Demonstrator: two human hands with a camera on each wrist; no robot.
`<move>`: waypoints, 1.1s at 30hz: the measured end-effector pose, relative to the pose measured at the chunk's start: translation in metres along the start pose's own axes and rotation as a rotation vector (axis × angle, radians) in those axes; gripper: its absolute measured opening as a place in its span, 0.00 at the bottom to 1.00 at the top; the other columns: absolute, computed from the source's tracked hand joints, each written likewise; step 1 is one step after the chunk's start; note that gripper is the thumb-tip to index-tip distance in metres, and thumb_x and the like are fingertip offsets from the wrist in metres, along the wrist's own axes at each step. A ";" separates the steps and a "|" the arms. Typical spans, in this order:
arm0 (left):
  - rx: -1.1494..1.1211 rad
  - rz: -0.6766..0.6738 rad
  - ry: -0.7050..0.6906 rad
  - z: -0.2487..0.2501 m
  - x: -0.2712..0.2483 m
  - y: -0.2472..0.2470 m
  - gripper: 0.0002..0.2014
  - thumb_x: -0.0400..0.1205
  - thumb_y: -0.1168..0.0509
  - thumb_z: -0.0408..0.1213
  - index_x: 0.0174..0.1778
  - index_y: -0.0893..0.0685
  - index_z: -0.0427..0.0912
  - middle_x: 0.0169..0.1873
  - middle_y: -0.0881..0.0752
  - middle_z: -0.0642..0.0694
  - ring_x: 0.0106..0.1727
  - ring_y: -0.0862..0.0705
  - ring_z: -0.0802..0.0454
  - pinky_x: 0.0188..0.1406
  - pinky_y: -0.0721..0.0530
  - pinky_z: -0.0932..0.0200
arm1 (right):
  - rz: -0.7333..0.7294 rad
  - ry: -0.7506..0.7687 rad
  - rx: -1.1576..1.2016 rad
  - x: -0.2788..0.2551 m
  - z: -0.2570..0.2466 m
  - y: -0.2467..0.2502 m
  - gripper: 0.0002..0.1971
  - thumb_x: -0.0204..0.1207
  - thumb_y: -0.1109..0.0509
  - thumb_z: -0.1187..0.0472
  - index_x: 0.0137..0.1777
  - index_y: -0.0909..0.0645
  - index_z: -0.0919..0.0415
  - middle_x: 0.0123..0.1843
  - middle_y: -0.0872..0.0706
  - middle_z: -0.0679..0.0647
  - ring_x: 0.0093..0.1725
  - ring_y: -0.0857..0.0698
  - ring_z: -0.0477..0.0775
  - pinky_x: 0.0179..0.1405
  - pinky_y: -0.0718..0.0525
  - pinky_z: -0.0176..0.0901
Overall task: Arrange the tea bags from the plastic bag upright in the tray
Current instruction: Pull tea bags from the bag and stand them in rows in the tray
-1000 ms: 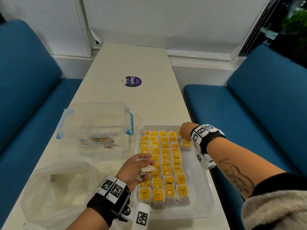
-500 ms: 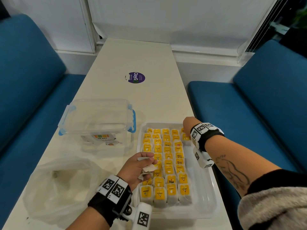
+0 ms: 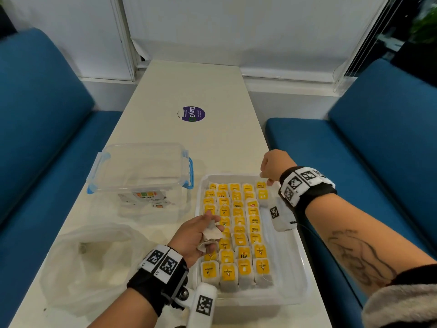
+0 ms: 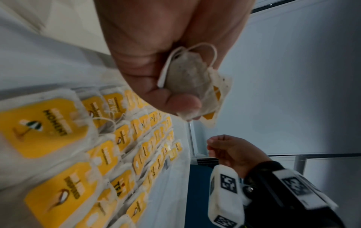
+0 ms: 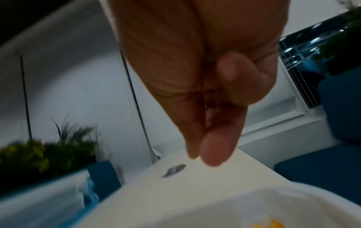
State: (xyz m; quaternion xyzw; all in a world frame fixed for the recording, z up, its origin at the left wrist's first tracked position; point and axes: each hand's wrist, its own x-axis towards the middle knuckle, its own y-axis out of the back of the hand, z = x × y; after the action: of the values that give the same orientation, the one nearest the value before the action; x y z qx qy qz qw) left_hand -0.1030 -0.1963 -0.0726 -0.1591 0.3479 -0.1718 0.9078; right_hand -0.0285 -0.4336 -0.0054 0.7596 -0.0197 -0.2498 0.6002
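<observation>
A white tray [image 3: 292,254] holds several rows of upright tea bags [image 3: 238,233] with yellow tags, and its right strip is bare. My left hand [image 3: 201,229] hovers over the tray's left side and grips a small bunch of loose tea bags [image 3: 214,235]. In the left wrist view the bunch of tea bags [image 4: 191,80] is pinched between thumb and fingers, strings looped. My right hand [image 3: 269,170] is above the tray's far right corner, just past two tea bags [image 3: 262,190] of a new column. In the right wrist view the right hand [image 5: 203,155] has its fingers curled against the thumb and holds nothing.
A crumpled clear plastic bag [image 3: 89,263] lies at the near left. A clear lidded box [image 3: 142,176] with blue clips stands left of the tray. A round purple sticker [image 3: 194,114] is farther up the table. Blue benches [image 3: 378,162] flank both sides.
My right hand has lifted off the tea bag at the tray's far right and drawn back a little past the rim. The left hand has kept its place with its bunch.
</observation>
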 end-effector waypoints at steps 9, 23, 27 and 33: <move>0.043 -0.021 -0.065 0.004 -0.003 -0.019 0.25 0.85 0.51 0.55 0.46 0.16 0.39 0.23 0.17 0.44 0.18 0.24 0.53 0.14 0.32 0.68 | -0.138 0.476 0.361 -0.109 -0.028 -0.026 0.14 0.63 0.18 0.62 0.46 0.17 0.50 0.36 0.19 0.43 0.32 0.22 0.39 0.37 0.23 0.33; 0.005 -0.062 -0.028 -0.004 -0.009 -0.015 0.25 0.85 0.52 0.56 0.44 0.17 0.41 0.22 0.19 0.45 0.18 0.26 0.54 0.16 0.33 0.69 | -0.001 0.643 0.343 -0.141 -0.030 -0.055 0.07 0.70 0.23 0.63 0.47 0.11 0.59 0.42 0.18 0.48 0.38 0.21 0.42 0.46 0.17 0.41; -0.007 -0.069 -0.021 -0.006 -0.011 -0.013 0.22 0.85 0.49 0.54 0.46 0.18 0.41 0.29 0.19 0.46 0.20 0.24 0.56 0.14 0.32 0.69 | 0.034 0.577 0.354 -0.137 -0.028 -0.053 0.05 0.74 0.27 0.64 0.48 0.12 0.62 0.45 0.12 0.52 0.35 0.22 0.36 0.39 0.22 0.26; 0.025 -0.014 0.020 -0.008 -0.012 -0.013 0.22 0.83 0.48 0.56 0.47 0.18 0.41 0.33 0.17 0.44 0.21 0.23 0.54 0.16 0.30 0.68 | -0.025 0.494 0.198 -0.132 -0.030 -0.042 0.04 0.74 0.27 0.60 0.46 0.14 0.60 0.42 0.15 0.51 0.42 0.18 0.47 0.46 0.17 0.43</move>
State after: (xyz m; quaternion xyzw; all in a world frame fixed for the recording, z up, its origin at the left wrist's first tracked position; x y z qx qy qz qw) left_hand -0.1199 -0.2044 -0.0657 -0.1484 0.3538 -0.1843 0.9049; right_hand -0.1435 -0.3516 0.0075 0.8528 0.1124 -0.0611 0.5064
